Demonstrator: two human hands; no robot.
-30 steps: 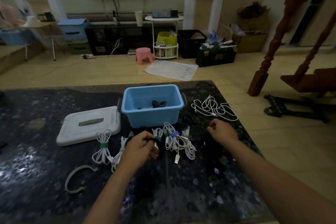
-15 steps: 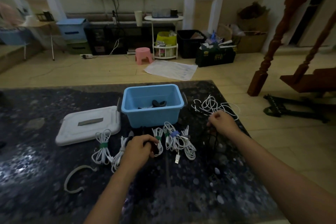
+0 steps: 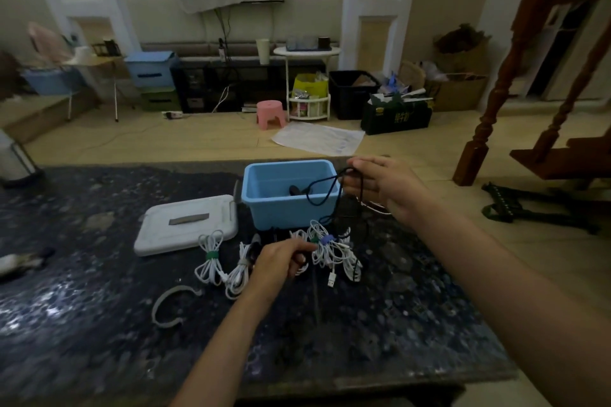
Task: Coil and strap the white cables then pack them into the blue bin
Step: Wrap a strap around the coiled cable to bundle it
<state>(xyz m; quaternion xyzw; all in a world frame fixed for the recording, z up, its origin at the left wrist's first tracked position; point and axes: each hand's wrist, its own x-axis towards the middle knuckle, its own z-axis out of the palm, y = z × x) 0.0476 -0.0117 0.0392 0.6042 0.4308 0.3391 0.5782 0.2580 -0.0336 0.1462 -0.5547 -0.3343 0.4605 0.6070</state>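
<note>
White, limp coiled cables (image 3: 325, 249) lie strapped before the blue plastic bin (image 3: 291, 211), best lifted by their straps, while the left hand (image 3: 281, 261) grips one and the right hand (image 3: 385, 185) pinches a dark cord (image 3: 325, 190).

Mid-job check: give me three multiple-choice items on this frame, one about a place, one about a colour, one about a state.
1. Where does the white lid lie?
A. left of the blue bin
B. on the bin
C. on the floor

2. What colour is the cable hanging from the right hand?
A. white
B. dark
C. red

3. What state is the bin in?
A. closed
B. overturned
C. open and upright

Answers: 1 A, the lid rests on the table beside the bin; 2 B, a dark loop crosses the bin's front; 3 C, its inside shows.
</note>
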